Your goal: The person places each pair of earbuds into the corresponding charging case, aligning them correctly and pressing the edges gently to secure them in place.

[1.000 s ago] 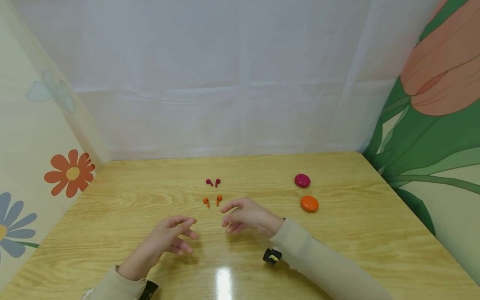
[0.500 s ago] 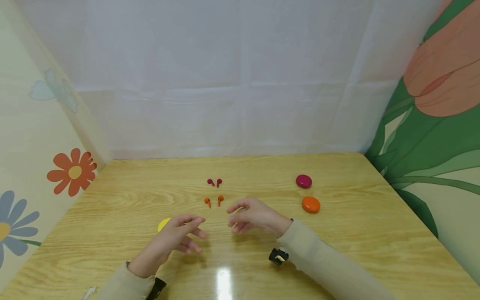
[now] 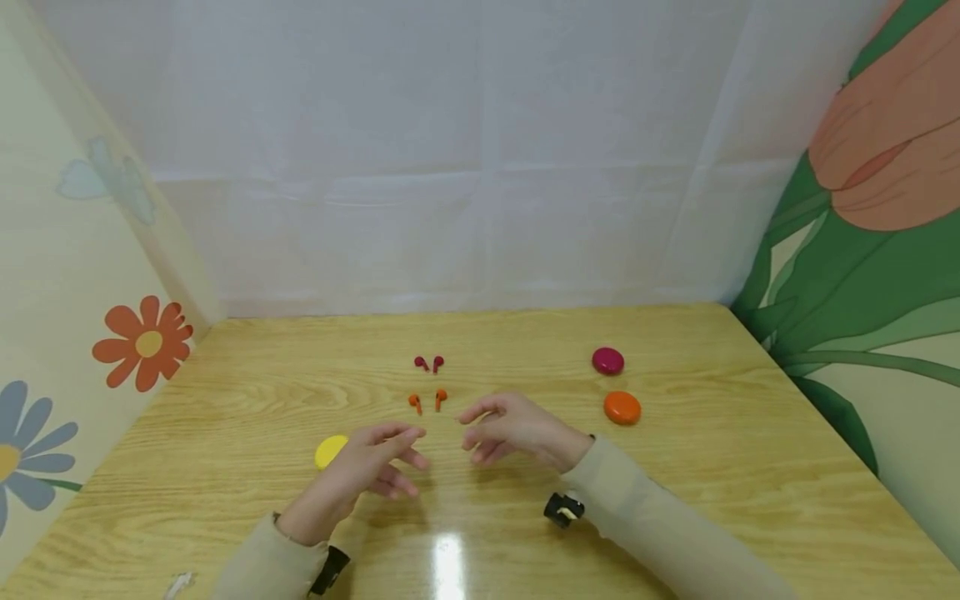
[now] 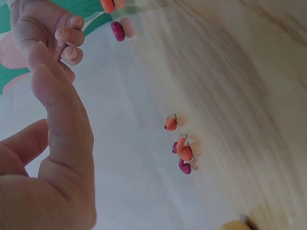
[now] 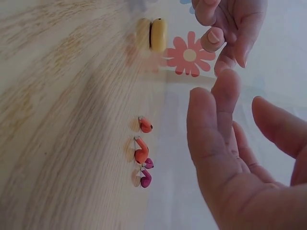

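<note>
My left hand [image 3: 378, 460] hovers over the front of the wooden table, fingers loosely extended and holding nothing. Facing it, my right hand [image 3: 513, 431] is also bare, its fingers relaxed and slightly bent. Just beyond the hands lies a pair of orange earbuds [image 3: 440, 398], with a pair of magenta earbuds [image 3: 438, 363] farther back. A round yellow case [image 3: 330, 451] sits beside my left hand, which partly covers it in the head view. On the right are an orange case [image 3: 622, 407], nearest my right hand, and a magenta case [image 3: 608, 361] behind it; both look closed.
The wooden table [image 3: 720, 375] meets a white cloth [image 3: 480, 167] at the back. Flower-painted panels [image 3: 45, 275] flank it on both sides. A small whitish strip [image 3: 178, 585] lies at the front left. Black wrist-worn devices [image 3: 563, 509] hang under the sleeves.
My left hand has moved to the right, uncovering the yellow case that it hid before. My right hand has shifted slightly right. Earbuds and the other cases stay in place.
</note>
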A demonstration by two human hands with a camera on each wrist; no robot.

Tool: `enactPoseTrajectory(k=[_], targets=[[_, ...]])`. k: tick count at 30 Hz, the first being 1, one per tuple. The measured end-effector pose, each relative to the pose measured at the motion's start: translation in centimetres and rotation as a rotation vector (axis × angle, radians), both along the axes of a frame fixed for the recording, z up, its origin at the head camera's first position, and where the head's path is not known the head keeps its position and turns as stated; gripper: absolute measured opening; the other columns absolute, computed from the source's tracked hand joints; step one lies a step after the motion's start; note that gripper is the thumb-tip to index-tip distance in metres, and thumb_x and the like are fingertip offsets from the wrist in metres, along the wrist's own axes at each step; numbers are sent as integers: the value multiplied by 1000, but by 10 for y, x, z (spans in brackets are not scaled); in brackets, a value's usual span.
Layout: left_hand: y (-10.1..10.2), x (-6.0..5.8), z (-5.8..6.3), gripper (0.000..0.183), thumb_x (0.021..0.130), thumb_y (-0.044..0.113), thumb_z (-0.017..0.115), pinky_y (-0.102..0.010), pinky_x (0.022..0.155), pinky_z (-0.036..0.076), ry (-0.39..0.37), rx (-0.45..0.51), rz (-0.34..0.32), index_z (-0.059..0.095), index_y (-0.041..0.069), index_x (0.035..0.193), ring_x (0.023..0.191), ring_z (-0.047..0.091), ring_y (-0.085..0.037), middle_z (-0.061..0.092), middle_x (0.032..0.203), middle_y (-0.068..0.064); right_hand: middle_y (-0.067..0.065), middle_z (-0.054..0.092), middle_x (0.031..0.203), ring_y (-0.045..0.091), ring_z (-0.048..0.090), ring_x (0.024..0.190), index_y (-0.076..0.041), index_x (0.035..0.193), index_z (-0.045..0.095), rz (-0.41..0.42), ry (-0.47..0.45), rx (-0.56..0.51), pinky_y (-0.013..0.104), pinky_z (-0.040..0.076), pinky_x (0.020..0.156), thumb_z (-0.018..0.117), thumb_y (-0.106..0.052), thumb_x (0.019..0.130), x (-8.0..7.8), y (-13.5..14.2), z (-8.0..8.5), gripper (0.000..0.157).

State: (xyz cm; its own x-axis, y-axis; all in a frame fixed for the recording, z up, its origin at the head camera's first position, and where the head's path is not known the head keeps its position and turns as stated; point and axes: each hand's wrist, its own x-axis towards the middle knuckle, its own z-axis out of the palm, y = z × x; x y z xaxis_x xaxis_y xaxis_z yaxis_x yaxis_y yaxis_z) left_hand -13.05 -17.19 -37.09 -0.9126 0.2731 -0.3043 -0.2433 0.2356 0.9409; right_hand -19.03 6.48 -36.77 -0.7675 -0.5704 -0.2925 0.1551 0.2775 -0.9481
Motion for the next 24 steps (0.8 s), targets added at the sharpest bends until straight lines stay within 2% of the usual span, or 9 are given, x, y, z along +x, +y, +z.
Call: enactPoseTrajectory(k=[5, 12, 24], targets=[[2, -4, 2, 56, 105, 36, 50, -21, 56, 54, -8, -8, 5, 45, -6, 142, 62, 70, -9, 73, 96, -5, 20, 73, 101, 14, 70, 73, 12, 129, 55, 6, 5, -9, 40, 61, 80, 60, -5, 96, -1, 6, 1, 38], [7, -6, 5, 55, 106, 36, 50, -21, 57, 54, 5, -11, 2, 45, -6, 142, 62, 70, -9, 73, 96, -5, 17, 74, 99, 13, 70, 73, 12, 129, 55, -17, 5, 11, 37, 62, 78, 60, -6, 97, -2, 14, 3, 37], [24, -9, -1, 53, 106, 34, 50, -21, 55, 53, 6, 6, -5, 47, -6, 141, 61, 70, -9, 73, 95, -5, 13, 74, 96, 10, 68, 70, 15, 130, 52, -12, 17, -13, 39, 61, 80, 60, -5, 96, -1, 26, 5, 40]])
